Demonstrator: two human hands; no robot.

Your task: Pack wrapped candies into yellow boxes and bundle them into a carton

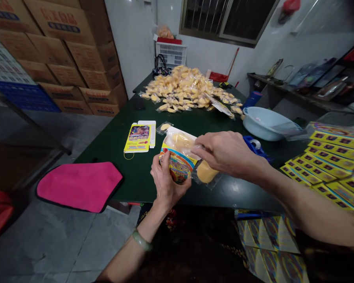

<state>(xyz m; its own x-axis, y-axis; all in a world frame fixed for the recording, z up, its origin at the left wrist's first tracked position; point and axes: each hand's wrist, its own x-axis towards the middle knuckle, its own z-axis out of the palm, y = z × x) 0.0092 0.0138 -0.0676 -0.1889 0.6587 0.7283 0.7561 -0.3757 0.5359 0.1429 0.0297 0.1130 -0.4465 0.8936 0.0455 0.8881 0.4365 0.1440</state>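
Grip of the left hand [166,182] clasps an open, seemingly part-filled box [180,162], right hand [224,152] at its mouth, hold unclear, with heaped packets [185,88] left unboxed.

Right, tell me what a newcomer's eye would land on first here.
Probably the big heap of wrapped yellow pieces at the far end of the dark green table. Next might come the bright pink cloth at the table's near left corner. Then, near the middle, the left hand grips a colourful box, with the right hand at its open top.
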